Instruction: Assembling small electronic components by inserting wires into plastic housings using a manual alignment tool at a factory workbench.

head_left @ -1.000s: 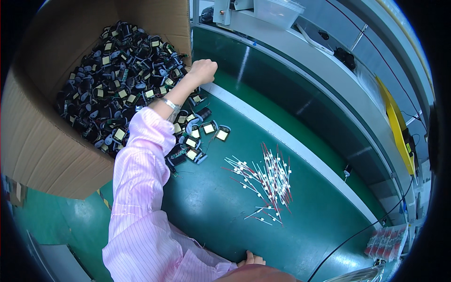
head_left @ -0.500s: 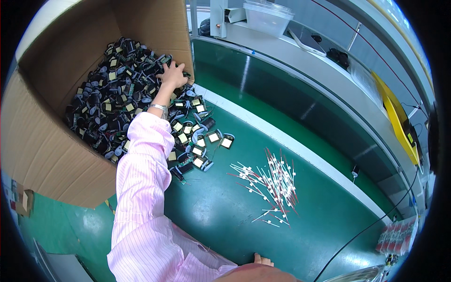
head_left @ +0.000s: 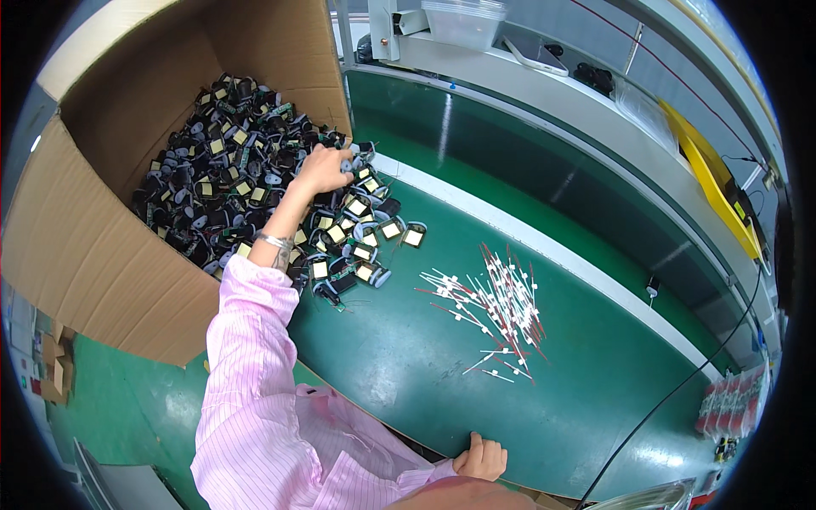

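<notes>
My left hand [head_left: 325, 170] is at the right side of a large cardboard box's [head_left: 119, 246] mouth, palm down over a heap of small electronic parts [head_left: 217, 183]. Its thumb and fingers are apart and bent, touching parts at the heap's edge; no firm grip shows. The parts are black with cream square pads, grey-blue rings and bits of green circuit board. Several have spilled onto the green tabletop [head_left: 382, 340] as a loose pile [head_left: 361, 225]. At the table's near edge my right hand [head_left: 482, 459] rests with fingers curled in, nothing visible in them.
Red and white wires with small white connectors [head_left: 501, 306] lie mid-table. A pale rail [head_left: 527, 246] runs along the far side. Beyond it, a shelf holds a clear plastic tub [head_left: 463, 24] and a yellow bin [head_left: 710, 178]. A black cable [head_left: 654, 416] crosses the right side.
My left hand has drawn back toward me and slightly right, its spread fingers now more bent. More of my right hand shows at the table edge. The view has shifted slightly.
</notes>
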The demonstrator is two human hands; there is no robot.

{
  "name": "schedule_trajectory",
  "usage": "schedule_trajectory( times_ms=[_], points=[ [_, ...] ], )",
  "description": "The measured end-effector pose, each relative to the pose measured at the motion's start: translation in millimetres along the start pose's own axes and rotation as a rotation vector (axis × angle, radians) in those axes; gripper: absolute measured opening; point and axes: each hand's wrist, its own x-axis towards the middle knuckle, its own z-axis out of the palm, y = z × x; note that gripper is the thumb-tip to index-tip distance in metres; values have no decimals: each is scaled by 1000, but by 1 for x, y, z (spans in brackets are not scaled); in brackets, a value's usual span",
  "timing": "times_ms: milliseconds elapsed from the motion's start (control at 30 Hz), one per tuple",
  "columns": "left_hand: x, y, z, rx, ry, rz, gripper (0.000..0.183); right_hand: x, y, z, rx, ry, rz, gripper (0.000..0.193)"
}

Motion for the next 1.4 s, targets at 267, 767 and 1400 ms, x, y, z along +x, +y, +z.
schedule_trajectory(
  times_ms=[267,767,1400],
  points=[
    [19,48,-63,7,-206,-156,35,4,-3,-5,-5,-3,2,35],
    [93,24,66,-9,-245,99,16,11,-15,-11,22,-11,54,28],
    [-48,57,-73,111,28,-257,56,18,-16,-14,21,-70,85,25]
  ],
)
